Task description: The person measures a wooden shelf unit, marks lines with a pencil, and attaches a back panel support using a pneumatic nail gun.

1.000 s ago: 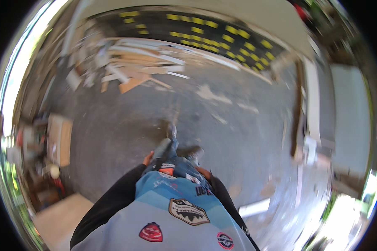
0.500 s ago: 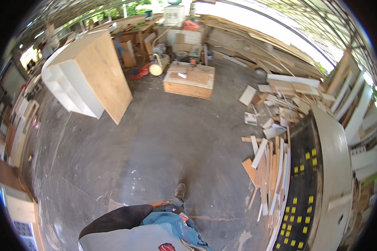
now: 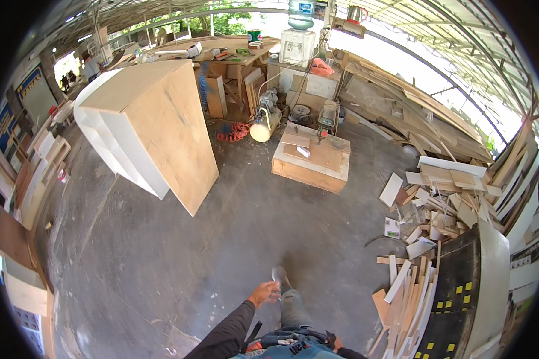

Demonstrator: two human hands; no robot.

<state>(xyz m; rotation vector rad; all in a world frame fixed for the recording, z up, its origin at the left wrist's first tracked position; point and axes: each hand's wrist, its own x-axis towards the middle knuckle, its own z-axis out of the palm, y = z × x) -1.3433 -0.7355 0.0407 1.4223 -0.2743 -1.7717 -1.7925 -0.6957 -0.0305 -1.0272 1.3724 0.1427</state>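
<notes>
My left hand point(image 3: 265, 294) is out in front of my body, above the grey floor and beside my lower leg. Its fingers are loosely bent and a little apart, and I see nothing held in them. My right hand point(image 3: 338, 344) shows only in a small part at my right side, near my waist, its fingers hidden. Both arms have dark sleeves. A shoe point(image 3: 279, 276) is forward on the floor under me. Neither hand touches any of the furniture or wood around.
A large wood-and-white cabinet point(image 3: 173, 131) stands ahead left. A low wooden box point(image 3: 308, 178) with boards on top lies ahead, near an air compressor point(image 3: 262, 128) and red coiled hose point(image 3: 233, 133). Wood offcuts point(image 3: 404, 293) and a black panel point(image 3: 455, 287) line the right side.
I have moved forward, so the cabinet and low box look nearer, and the view has tilted up. My left hand has swung forward, away from my body.
</notes>
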